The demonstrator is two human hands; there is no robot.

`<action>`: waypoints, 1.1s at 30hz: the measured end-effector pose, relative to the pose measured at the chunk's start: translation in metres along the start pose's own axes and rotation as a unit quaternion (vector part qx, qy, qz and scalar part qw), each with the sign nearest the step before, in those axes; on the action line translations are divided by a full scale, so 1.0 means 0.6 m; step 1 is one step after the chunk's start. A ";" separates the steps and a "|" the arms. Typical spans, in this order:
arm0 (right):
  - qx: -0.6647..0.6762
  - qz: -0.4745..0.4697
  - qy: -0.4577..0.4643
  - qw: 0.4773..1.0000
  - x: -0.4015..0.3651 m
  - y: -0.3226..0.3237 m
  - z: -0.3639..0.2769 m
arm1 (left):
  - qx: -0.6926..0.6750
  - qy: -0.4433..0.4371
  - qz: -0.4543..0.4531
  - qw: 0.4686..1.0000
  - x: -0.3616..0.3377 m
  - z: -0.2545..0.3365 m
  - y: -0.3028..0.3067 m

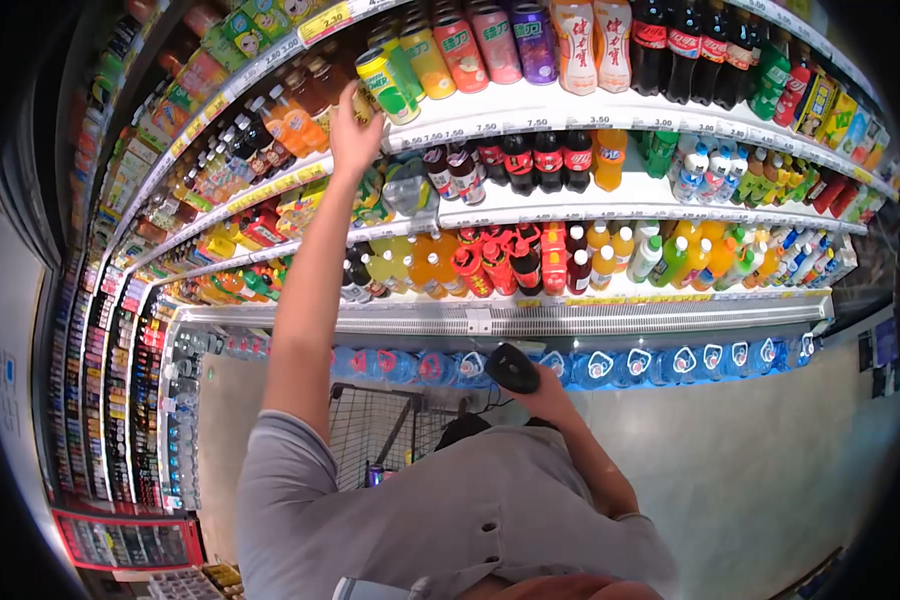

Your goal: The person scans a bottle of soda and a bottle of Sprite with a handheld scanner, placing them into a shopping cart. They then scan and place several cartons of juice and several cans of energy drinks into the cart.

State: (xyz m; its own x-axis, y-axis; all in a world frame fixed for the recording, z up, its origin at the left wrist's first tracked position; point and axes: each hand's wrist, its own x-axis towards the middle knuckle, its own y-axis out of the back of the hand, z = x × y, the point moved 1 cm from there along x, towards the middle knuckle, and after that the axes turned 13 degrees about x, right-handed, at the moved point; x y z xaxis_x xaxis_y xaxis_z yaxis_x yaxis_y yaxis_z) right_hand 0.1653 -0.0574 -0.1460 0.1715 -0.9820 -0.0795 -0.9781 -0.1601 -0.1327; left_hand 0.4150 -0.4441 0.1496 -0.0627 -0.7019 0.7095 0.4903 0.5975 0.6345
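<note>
My left hand [354, 128] is raised to the upper shelf, its index finger and thumb spread apart. Just right of its fingertips stands a yellow-and-green drink can [388, 88], at the left end of a row of colourful cans [464, 50]. Brown-capped bottles [328, 78] sit just beyond the fingers on the left. Low in front of my body, my right hand [550, 398] is wrapped around a black rounded handheld device [513, 368]. A thin dark cable [492, 402] hangs near that hand.
A wire shopping cart [370, 420] stands below my left arm, with a purple can [375, 474] inside. Curved shelves hold cola bottles [548, 160] and orange drinks [610, 158]. Large water bottles [638, 366] line the floor under the bottom ledge [610, 312].
</note>
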 end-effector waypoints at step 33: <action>0.048 0.006 -0.047 0.998 0.018 0.071 -0.010 | -0.682 0.422 -0.006 0.597 -0.398 0.061 0.064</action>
State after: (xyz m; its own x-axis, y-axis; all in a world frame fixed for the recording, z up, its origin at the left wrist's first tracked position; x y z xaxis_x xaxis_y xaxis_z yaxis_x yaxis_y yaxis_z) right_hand 0.1249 -0.0752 -0.1464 0.1745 -0.9692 -0.1738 -0.9652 -0.1335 -0.2250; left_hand 0.4171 -0.2397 0.0159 0.1056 -0.9923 -0.0653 0.7819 0.1234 -0.6111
